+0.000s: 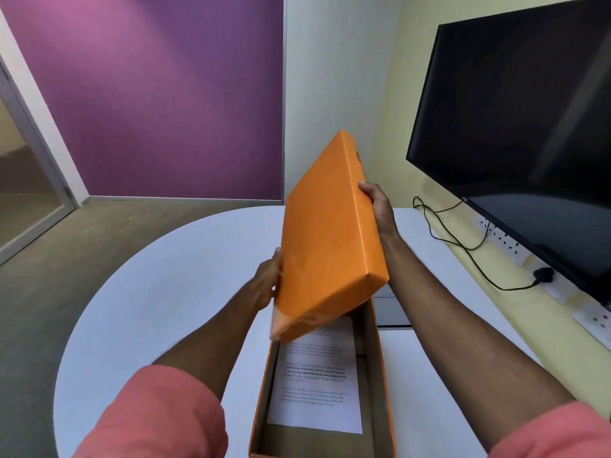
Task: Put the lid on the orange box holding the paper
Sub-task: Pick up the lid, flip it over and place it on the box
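Observation:
An open orange box [386, 385] with brown inner walls lies on the white table [158, 309], near its front edge. A printed sheet of paper [317, 381] lies flat inside it. Above the box's far end I hold the orange lid [327, 239], tilted steeply with its far end raised. My left hand [267, 282] grips the lid's left edge low down. My right hand [380, 209] grips its right edge higher up. The lid's lower corner hangs just over the paper and hides the box's far end.
A large dark screen [515, 127] hangs on the yellow wall at right, with a black cable [463, 242] and wall sockets [502, 239] below it. A purple wall stands behind the table; carpeted floor and a glass door are at left.

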